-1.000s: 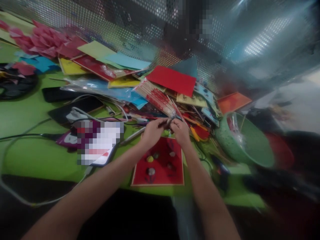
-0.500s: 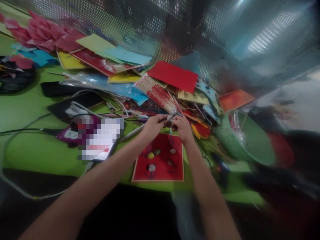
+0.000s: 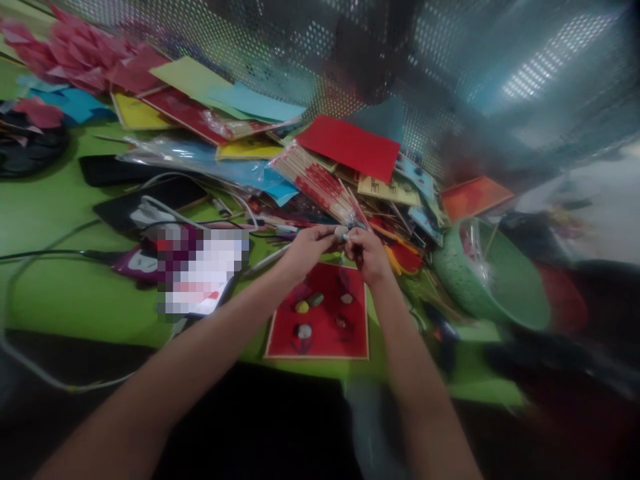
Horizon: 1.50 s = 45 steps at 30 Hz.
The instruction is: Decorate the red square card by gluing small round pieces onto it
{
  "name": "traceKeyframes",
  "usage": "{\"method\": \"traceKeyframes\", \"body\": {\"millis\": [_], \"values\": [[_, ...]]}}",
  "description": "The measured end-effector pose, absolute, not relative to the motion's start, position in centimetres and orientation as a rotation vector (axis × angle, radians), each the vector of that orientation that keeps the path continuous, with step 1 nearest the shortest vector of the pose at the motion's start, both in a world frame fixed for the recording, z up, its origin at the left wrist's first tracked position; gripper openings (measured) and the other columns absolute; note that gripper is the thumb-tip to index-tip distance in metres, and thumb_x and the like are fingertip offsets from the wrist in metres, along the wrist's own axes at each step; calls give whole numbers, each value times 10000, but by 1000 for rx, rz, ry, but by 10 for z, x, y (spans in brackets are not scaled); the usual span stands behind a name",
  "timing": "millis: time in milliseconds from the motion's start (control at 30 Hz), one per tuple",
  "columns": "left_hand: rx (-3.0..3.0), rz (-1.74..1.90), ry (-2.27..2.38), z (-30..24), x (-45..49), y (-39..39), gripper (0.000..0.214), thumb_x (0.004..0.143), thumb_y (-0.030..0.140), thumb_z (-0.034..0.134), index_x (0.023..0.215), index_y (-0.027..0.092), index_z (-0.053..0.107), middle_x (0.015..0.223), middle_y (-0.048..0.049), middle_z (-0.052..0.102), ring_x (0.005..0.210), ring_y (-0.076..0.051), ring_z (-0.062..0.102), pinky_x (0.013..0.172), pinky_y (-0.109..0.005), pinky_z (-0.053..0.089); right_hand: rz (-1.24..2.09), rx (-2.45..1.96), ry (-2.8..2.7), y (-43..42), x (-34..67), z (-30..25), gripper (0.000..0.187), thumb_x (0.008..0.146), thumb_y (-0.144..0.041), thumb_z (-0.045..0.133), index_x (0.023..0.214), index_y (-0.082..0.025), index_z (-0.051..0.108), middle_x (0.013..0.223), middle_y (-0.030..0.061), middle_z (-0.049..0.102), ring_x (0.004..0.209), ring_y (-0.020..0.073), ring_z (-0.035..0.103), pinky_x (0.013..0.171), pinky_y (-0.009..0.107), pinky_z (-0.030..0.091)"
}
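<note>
Since the frame one second earlier, the joined hands are shown slightly nearer the wrapped sticks, and a small pale piece is now exposed between the fingertips. The left hand and the right hand are brought together, and both are pinched on this piece from opposite sides. What the piece is cannot be told through the blur.

The piece is held in the air just above the far edge of the red card. The card lies directly beneath the hands, and several small pebble-like pieces are set on it. Just beyond the fingertips a wrapped bundle of sticks is seen, with a red sheet behind it. To the right of the right hand a green bowl is seen on the green table. To the left of the left hand a dark cable is trailed.

Risk, as judged: the piece is gripped by fingertips only, so it may slip and be lost among the loose sticks and papers. The pebble-like pieces may be knocked out of place if a wrist is lowered onto the card.
</note>
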State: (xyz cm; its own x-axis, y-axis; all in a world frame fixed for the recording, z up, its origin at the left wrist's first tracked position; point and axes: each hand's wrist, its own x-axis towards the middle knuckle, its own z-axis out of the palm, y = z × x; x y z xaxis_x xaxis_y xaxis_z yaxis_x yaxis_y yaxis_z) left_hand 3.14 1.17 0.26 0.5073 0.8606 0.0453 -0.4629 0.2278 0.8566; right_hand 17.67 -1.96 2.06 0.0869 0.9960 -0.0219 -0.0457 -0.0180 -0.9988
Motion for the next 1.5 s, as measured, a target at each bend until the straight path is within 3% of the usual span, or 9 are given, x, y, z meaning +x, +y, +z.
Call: {"method": "traceKeyframes", "body": {"millis": [200,367,567,733,867,1033,1167,1500], "values": [[949,1015,520,1,32,15,274,719,318,776,917,129,761,870,-42,758,808,-158,681,890,-316,528,955,-1397,-1230,-21,174,24,200,798,-378,544,694,-209,559,521,-39,531,462,100,412,464,234,291],[966,1050,546,-2,30,16,306,723,347,790,946,138,766,889,-42,763,816,-161,677,905,-324,536,472,-1517,-1561,-27,175,26,256,858,-466,635,880,-215,589,744,-16,624,661,138,542,655,268,408],[1157,1063,640,-9,29,18,303,818,327,691,1052,152,770,932,-55,762,863,-195,675,910,-347,538,131,-1625,-1818,-29,177,22,202,970,-398,515,954,-223,615,921,48,666,817,196,576,777,308,418],[1315,1068,720,-11,29,18,280,820,271,670,1060,172,775,932,-52,767,906,-220,672,910,-340,533,-67,-1641,-1916,-29,175,19,173,967,-297,488,924,-223,638,927,74,686,887,224,590,832,322,418],[1387,1048,718,-10,27,17,283,833,257,624,1059,171,770,925,-46,756,881,-210,657,865,-318,526,-4,-1648,-1847,-29,175,21,105,907,-255,539,867,-220,629,862,48,672,800,199,581,783,307,422],[1463,1030,731,-10,27,19,247,844,240,560,967,167,762,870,-41,721,845,-201,618,803,-296,505,433,-1541,-1551,-26,176,23,115,853,-320,592,799,-220,573,700,-27,588,647,136,535,649,261,419],[1475,1023,717,-9,27,21,240,825,201,539,916,169,758,858,-45,713,855,-206,609,784,-288,491,721,-1444,-1334,-23,175,24,156,811,-358,616,786,-217,555,671,-36,596,626,123,566,591,239,423],[1213,1010,697,-5,30,17,216,809,292,633,943,168,748,886,-21,718,814,-169,599,813,-287,470,584,-1477,-1274,-21,186,25,161,819,-362,640,864,-214,594,727,-15,649,648,136,600,614,250,465]]}}
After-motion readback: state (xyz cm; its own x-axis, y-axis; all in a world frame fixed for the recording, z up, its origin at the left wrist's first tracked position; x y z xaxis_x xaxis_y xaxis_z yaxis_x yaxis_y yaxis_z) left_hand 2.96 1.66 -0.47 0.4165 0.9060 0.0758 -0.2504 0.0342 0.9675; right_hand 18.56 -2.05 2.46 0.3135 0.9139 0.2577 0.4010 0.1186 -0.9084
